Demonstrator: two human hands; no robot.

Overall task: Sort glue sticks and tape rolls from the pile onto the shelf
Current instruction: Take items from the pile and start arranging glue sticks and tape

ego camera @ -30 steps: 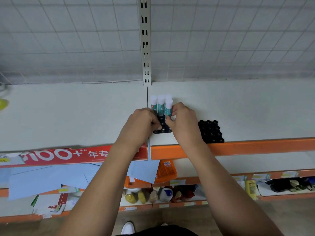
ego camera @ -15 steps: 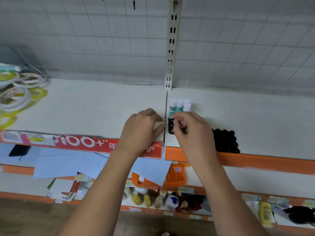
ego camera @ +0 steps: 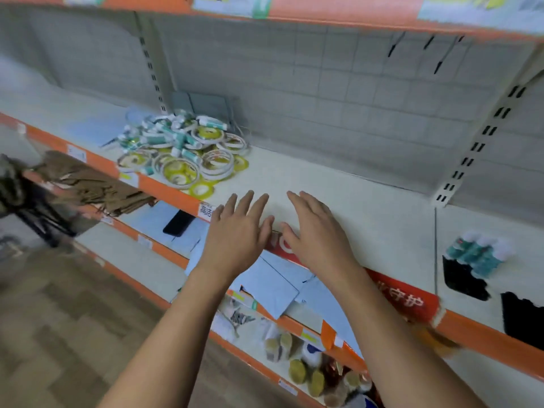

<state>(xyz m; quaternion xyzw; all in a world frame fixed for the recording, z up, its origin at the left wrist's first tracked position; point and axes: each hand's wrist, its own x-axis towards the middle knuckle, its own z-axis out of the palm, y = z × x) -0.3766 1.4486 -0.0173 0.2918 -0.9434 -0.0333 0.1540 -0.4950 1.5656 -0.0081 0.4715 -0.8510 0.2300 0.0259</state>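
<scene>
Empty, fingers spread, the left hand (ego camera: 238, 231) and right hand (ego camera: 315, 231) hover over the front edge of the white metal shelf (ego camera: 376, 207), angled toward the heap of teal glue sticks and yellow tape rolls (ego camera: 182, 148) at its left end, likely for another pick; sorted sticks (ego camera: 477, 254) stand upright in a black tray (ego camera: 462, 281) near the right front edge.

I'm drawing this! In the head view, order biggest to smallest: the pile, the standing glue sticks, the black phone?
1. pile
2. standing glue sticks
3. black phone, clearly the smallest as it looks here
</scene>
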